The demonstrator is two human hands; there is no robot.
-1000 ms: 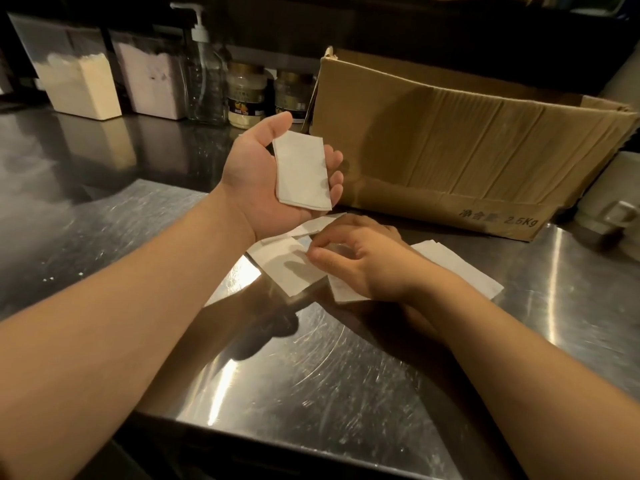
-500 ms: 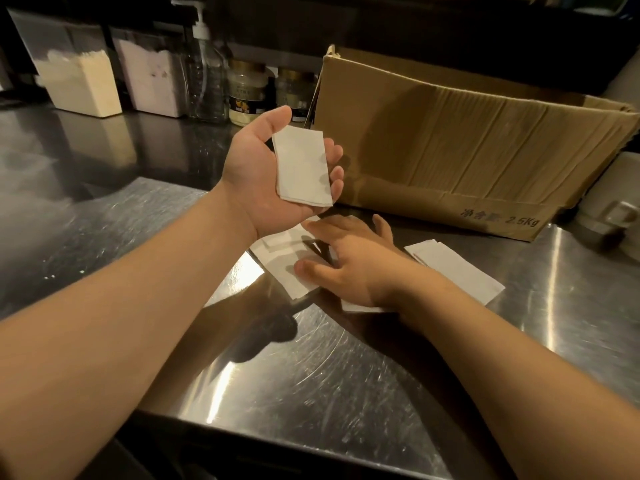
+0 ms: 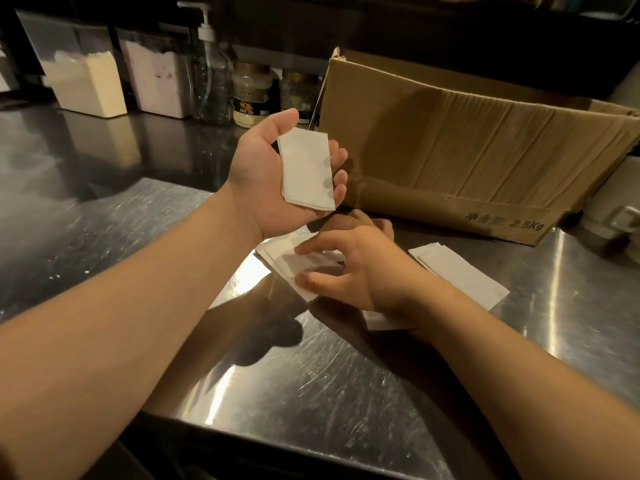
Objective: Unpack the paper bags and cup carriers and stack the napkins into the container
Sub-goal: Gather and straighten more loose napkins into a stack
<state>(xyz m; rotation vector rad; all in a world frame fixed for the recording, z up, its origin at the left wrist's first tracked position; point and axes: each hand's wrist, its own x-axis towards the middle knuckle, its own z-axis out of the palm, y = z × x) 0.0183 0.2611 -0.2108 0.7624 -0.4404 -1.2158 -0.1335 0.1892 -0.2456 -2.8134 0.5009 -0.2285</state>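
One head view is available, so everything below is taken from it. A small stack of folded napkins is held upright in the left hand, the thumb laid along one long edge and the fingertips curled over the other. Beneath that palm, loose napkins lie fanned on the steel counter; the right hand is spread over them, its thumb and index finger closing on the top sheet, though whether that sheet is already pinched or only pressed cannot be told. More napkins lie past the right wrist, away from the fingers.

Several sheets could be dragged together if the thumb slides rather than lifts, since the fan overlaps under the fingertips. The held stack may be skewed or dropped if the left fingers are loosened to receive the next sheet. A torn corrugated cardboard box stands just beyond the left fingertips; no napkin container can be identified with certainty, so the stack's destination is unclear.
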